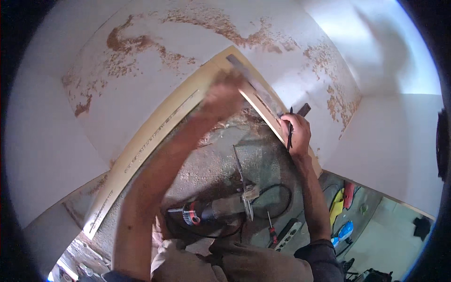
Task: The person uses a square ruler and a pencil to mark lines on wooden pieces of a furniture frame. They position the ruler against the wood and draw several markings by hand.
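Observation:
A pale wooden panel [155, 134], angled to a corner at its far end, stretches in front of me with its two arms spreading left and right. Along its right arm lies a flat grey metal rule [256, 84]. My right hand [297, 134] is closed on a slim black pencil-like marker [290, 136] at that arm's edge, by the rule's near end. A dark bar end [304, 110] sticks out beyond my fingers. My left hand [224, 93], smeared by motion, is over the panel near the corner, and its fingers cannot be made out.
Below the panel lies a corded power tool [206, 211] with a red-and-black body. Nearby are a red-handled screwdriver [273, 235] and a power strip [289, 233]. Yellow, red and blue items [344, 230] lie at the right. White walls [197, 42] with flaking brown patches rise behind.

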A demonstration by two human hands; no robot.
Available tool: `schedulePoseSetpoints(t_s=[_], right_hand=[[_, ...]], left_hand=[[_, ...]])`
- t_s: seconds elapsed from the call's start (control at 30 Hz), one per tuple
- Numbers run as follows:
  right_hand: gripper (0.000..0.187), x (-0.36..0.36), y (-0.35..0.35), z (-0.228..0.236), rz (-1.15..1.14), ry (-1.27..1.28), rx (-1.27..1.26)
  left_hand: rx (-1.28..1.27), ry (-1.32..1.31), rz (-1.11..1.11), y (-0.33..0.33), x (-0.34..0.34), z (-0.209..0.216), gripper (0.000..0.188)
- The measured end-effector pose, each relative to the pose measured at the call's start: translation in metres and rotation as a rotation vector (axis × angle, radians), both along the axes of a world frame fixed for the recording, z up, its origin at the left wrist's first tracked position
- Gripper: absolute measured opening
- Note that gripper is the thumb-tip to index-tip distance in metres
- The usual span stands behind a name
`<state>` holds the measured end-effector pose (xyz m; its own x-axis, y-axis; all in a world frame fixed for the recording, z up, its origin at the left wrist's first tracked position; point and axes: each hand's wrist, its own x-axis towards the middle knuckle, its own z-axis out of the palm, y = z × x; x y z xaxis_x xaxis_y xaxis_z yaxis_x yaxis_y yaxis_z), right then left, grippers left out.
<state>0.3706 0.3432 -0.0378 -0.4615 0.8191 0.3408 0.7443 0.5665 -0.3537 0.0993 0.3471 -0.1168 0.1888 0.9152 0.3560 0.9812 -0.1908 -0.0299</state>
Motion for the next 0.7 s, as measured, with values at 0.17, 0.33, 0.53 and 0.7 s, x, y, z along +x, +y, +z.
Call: schedulePoseSetpoints(t_s=[0.17, 0.33, 0.53, 0.7], right_hand=[[0.021, 0.007, 0.006, 0.014, -0.005, 0.05, -0.159], [0.025, 0.014, 0.008, 0.014, 0.01, 0.028, -0.208], [0.023, 0.016, 0.013, 0.02, 0.051, 0.012, -0.294], [0.022, 0.008, 0.013, 0.025, 0.052, -0.033, -0.239]], left_hand=[[-0.2, -0.574, 0.053, 0.054, -0.08, 0.043, 0.035], [-0.246, -0.541, 0.052, 0.076, -0.09, 0.04, 0.035], [-0.229, -0.588, 0.072, 0.085, -0.085, 0.035, 0.03], [-0.218, -0.618, 0.077, 0.083, -0.089, 0.034, 0.03]])
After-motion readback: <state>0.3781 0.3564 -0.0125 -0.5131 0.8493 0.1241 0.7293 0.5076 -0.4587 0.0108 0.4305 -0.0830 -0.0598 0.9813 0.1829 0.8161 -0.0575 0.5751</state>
